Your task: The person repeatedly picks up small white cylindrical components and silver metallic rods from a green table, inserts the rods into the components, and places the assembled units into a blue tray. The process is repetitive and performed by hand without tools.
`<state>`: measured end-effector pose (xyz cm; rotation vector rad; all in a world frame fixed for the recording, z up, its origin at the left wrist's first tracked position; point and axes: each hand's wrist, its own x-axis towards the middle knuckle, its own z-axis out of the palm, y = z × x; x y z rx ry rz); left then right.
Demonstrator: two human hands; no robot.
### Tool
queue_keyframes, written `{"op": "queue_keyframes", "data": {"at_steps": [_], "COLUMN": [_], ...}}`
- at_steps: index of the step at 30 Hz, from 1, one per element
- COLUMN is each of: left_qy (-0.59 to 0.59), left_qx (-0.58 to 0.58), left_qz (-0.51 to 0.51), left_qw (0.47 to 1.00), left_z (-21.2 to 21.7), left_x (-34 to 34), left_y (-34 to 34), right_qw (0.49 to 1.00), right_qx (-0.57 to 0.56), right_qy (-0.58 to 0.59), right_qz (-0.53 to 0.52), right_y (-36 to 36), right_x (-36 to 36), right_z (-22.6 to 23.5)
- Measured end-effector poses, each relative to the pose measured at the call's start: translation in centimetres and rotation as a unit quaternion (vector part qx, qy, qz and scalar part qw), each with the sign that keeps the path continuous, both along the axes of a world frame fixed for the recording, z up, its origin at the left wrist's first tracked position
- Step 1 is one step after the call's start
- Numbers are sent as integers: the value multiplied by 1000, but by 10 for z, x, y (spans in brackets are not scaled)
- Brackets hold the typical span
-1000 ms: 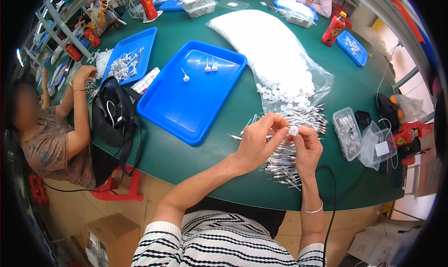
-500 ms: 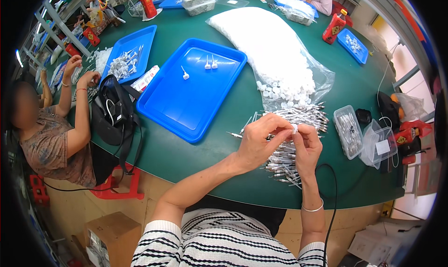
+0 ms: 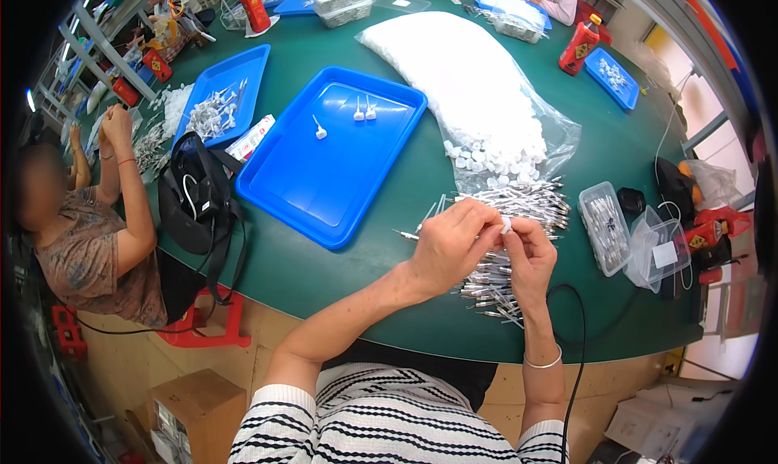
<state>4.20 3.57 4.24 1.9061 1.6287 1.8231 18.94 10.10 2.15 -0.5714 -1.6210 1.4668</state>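
Over a pile of thin white and metal rods (image 3: 531, 200), my two hands meet at the fingertips. A small white plastic cap (image 3: 506, 225) shows between them. My right hand (image 3: 531, 257) pinches the cap with thumb and fingers. My left hand (image 3: 455, 245) is closed with its fingers curled; what lies inside it is hidden. Just beyond the pile, loose white caps (image 3: 502, 160) spill from the mouth of a large clear bag (image 3: 454, 67). A blue tray (image 3: 332, 160) to the left bears three capped rods (image 3: 359, 111).
On the right stand a clear box of rods (image 3: 604, 225) and an open clear container (image 3: 656, 257). A black bag (image 3: 194, 188) lies left of the tray. A co-worker (image 3: 97, 229) sits at the far left, near another blue tray (image 3: 251, 75). A black cable (image 3: 582, 334) hangs by my right arm.
My hands have shifted very slightly left, still together at the cap. The co-worker on the left has brought both hands together and raised them.
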Motion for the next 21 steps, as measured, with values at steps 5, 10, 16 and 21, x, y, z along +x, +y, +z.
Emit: {"op": "queue_keyframes", "data": {"at_steps": [5,10,16,21], "left_qy": [27,-128,-372,-469], "left_qx": [-11,-90,-190,-194], "left_qz": [20,-33,-178,-265], "left_qw": [999,987,891,820], "left_z": [-2,-2,1,-5], "left_x": [5,9,0,-6], "left_y": [1,-2,-1,2], "right_qw": [1000,999,998,998], "right_qx": [-3,3,30,34], "right_qy": [12,18,11,17], "right_qz": [-6,-27,-48,-49], "right_y": [-1,-3,1,0], "right_x": [0,-1,2,3], "right_z": [-2,1,-1,2]}}
